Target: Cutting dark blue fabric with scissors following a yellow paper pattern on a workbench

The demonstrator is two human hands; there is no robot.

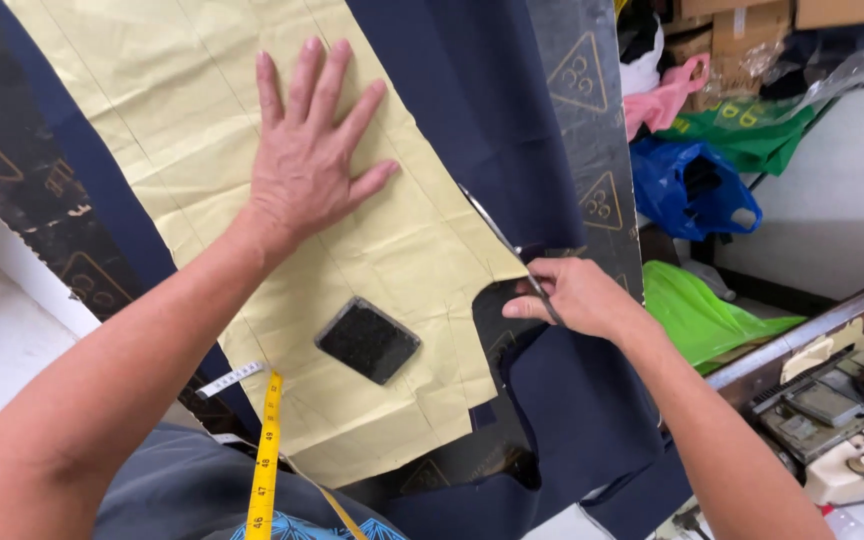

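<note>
Yellow paper pattern [252, 130] lay on navy cloth [472, 130]; the left hand [307, 165] pressed it flat, fingers spread, while the right hand [572, 295] gripped scissors [502, 240] at its edge.

You work under bright, even light from overhead, and it casts only a faint, soft shadow beside your left hand [307, 160] on the yellow paper pattern [252, 120]. The pattern reads crisp, its pencil lines clear. Right of the pattern, the plastic bags [697, 185] show small glints. Your forearms nearest the camera look stretched and slightly soft, and the white wall beyond the bags runs pale.
</note>
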